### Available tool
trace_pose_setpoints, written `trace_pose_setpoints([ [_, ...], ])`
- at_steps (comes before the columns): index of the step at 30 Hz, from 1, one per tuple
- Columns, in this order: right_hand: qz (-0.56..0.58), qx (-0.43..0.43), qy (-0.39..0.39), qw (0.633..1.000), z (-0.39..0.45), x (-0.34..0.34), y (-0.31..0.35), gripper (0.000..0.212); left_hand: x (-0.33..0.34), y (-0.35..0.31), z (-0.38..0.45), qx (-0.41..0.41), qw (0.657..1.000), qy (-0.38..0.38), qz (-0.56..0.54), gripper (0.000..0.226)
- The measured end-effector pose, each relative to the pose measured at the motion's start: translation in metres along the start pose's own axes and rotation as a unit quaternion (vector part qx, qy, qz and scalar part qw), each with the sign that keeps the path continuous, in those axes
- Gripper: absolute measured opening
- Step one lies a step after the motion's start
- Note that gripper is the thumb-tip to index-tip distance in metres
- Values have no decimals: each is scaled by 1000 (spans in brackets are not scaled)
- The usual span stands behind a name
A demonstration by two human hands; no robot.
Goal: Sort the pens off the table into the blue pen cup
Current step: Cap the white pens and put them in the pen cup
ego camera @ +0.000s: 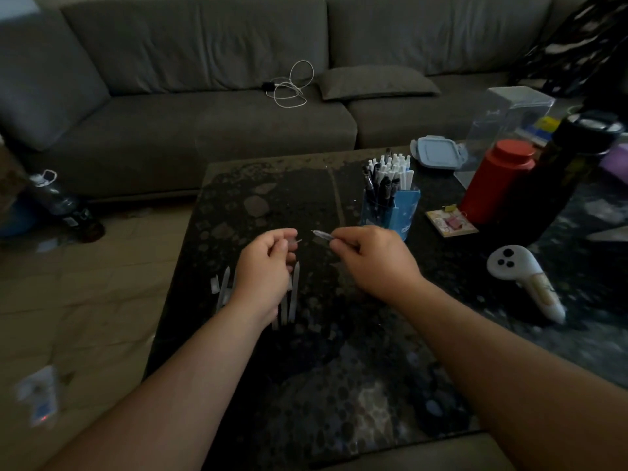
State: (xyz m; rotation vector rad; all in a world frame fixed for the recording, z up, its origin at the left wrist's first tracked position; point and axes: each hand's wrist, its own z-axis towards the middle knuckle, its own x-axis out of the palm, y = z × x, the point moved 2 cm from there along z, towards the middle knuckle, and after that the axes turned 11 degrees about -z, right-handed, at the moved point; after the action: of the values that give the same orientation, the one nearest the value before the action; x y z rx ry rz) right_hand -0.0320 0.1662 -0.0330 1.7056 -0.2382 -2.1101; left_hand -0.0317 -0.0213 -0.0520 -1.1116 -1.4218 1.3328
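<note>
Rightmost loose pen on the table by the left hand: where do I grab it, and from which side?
Probably pinch the rightmost pen mid-barrel from above, fingers across its width. It lies flat, tip pointing away, beside the left hand, with its right side open; other pens crowd the left.

The table [306,385] has a dark, polished stone-like top, mottled with pale blotches and faintly glossy. The sofa [204,45] behind it is matt grey-brown cloth, soft and creased. The blue pen cup [390,212] looks like smooth printed card or plastic; I cannot tell which. The red canister [492,185] is smooth with a dull sheen, the white controller [523,277] matt plastic, the clear box [503,124] glossy transparent plastic.
</note>
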Motion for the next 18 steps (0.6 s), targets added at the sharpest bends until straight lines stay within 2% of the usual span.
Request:
trace_pose_setpoints([
  [3, -13, -8, -20, 1000, -1, -1, 1, 27, -3, 0, 2, 11, 1000, -10, -24, 29],
  [9, -40, -20, -43, 998, -2, -1, 6, 30, -4, -2, 0, 48, 998, -17, -30, 10],
  [18, -47, -18, -41, 998, 0, 4, 5, 32, -5, -5, -1, 78, 996, -26, -18, 18],
])
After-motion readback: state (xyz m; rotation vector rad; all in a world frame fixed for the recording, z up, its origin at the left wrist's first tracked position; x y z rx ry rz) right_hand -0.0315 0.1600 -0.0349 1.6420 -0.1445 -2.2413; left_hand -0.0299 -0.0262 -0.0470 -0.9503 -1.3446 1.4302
